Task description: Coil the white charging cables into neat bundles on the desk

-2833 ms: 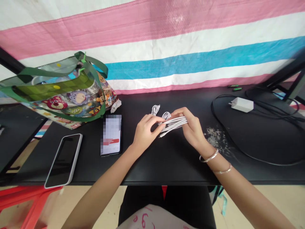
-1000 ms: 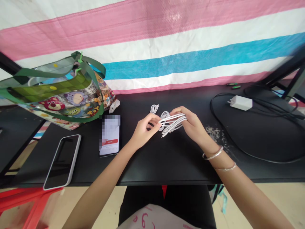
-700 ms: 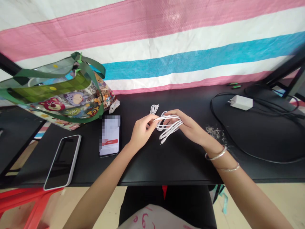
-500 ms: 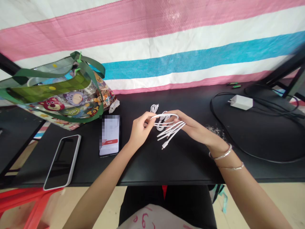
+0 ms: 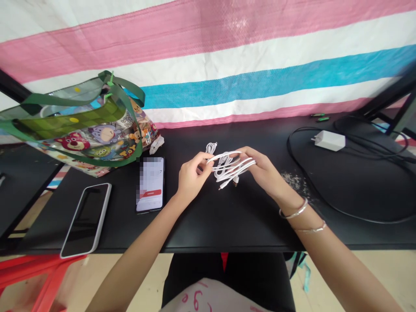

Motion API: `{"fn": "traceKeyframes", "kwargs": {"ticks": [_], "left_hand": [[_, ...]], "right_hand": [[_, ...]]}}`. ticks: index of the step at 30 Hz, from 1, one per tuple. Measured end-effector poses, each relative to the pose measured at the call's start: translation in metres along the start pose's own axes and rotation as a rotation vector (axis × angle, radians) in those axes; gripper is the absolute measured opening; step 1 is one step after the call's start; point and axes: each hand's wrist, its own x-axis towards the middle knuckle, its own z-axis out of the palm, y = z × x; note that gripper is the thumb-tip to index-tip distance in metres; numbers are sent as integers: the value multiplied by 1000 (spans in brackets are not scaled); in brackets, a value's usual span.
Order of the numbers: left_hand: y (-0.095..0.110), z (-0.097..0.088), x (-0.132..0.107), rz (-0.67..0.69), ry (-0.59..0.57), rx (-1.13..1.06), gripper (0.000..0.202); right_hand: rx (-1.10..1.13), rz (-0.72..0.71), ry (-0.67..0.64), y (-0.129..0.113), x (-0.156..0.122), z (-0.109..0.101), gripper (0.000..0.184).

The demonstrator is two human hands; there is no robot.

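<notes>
Loops of white charging cable [image 5: 231,167] hang between my two hands above the black desk [image 5: 247,221]. My left hand [image 5: 192,171] pinches the loops' left end between thumb and fingers. My right hand [image 5: 263,171] grips the bundle from the other side, its fingers over the strands. A small connector end [image 5: 221,187] dangles below the loops. Just behind them, a small white cable coil [image 5: 211,148] lies on the desk near my left hand. I cannot tell whether it is a separate cable.
A phone with a lit screen [image 5: 150,184] and a black phone in a white case [image 5: 86,219] lie to the left. A printed tote bag [image 5: 94,130] stands behind them. To the right are a white charger [image 5: 329,140], a looped black cable [image 5: 325,208] and scattered debris [image 5: 294,184].
The cable loops have drawn together into a tighter bundle, with fewer loose strands hanging. My right hand has moved slightly toward the bundle's right end.
</notes>
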Motion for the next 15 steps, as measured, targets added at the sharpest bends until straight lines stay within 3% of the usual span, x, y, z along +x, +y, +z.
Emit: {"fn": "traceKeyframes", "kwargs": {"ticks": [8, 15], "left_hand": [[2, 0, -1, 57, 9, 66, 14], [6, 1, -4, 58, 5, 125, 21]], "right_hand": [[-114, -69, 90, -1, 0, 1, 20], [-282, -129, 157, -3, -3, 5, 16]]}}
